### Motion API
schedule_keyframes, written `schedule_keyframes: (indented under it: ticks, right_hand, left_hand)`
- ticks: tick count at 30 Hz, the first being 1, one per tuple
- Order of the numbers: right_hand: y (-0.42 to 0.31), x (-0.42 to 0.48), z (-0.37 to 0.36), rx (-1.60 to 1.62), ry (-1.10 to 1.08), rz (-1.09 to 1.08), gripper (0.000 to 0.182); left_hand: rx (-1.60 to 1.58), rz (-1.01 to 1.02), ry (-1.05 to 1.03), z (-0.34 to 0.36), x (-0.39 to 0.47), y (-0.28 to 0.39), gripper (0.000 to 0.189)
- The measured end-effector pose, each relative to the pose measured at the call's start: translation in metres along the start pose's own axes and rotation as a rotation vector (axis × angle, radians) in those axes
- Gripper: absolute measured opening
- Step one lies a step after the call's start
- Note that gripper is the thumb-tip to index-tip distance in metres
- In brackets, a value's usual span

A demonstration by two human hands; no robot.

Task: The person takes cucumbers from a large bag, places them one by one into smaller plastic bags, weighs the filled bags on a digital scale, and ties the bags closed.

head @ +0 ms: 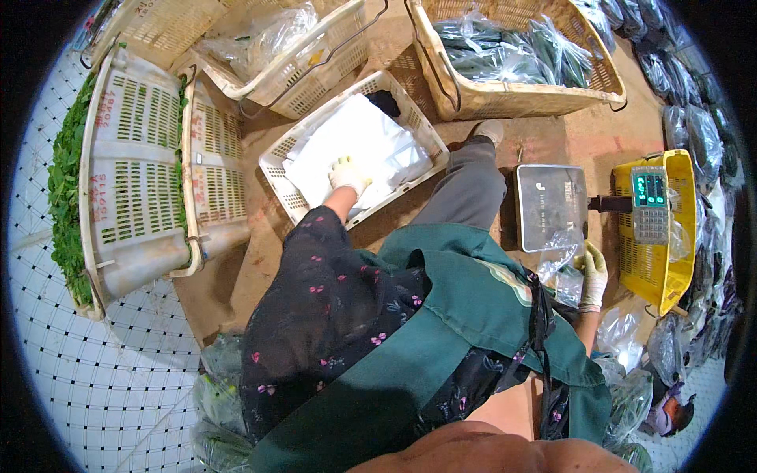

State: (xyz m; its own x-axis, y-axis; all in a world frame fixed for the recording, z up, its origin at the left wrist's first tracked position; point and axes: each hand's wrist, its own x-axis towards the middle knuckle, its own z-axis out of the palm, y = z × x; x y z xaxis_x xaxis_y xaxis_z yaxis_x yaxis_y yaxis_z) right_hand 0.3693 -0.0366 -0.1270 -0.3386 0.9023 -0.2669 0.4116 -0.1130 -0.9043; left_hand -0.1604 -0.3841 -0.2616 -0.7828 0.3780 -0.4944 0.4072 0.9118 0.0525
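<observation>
My left hand (pixel 349 177), in a pale glove with yellowish fingertips, rests on a stack of white sheets or bags (pixel 366 142) in a white plastic crate (pixel 281 188). Whether its fingers grip the stack cannot be told. My right hand (pixel 592 272), gloved alike, holds a clear plastic bag (pixel 568 284) at the near right corner of a digital platform scale (pixel 551 204). What the bag contains, if anything, is unclear. The scale's lit display (pixel 649 189) stands at the near side of a yellow crate (pixel 677 284). A dark item (pixel 383 101) lies at the white crate's far corner.
Crates packed with green leaves (pixel 68 195) stand at left. A crate with clear plastic (pixel 349 29) is at the upper left; another, holding bagged green vegetables (pixel 502 59), is at the upper right. More filled bags (pixel 633 402) line the right side, and others (pixel 219 402) lie at lower left.
</observation>
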Motion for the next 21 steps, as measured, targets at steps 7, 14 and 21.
schedule_keyframes:
  ticks: [7, 14, 21]
  right_hand:
    - [0.000, -0.039, -0.006, -0.009, 0.000, 0.071, 0.031]
    - [-0.042, -0.046, 0.010, 0.008, 0.038, 0.026, 0.032]
    - [-0.111, -0.049, 0.081, -0.041, -0.185, -0.069, 0.033]
  left_hand:
    - [-0.049, -0.067, 0.115, 0.102, 0.093, -0.034, 0.050]
    - [0.059, 0.223, -0.157, 0.023, 0.091, -0.060, 0.050]
    - [-0.651, 0.322, -0.141, -0.131, 0.002, -0.059, 0.046]
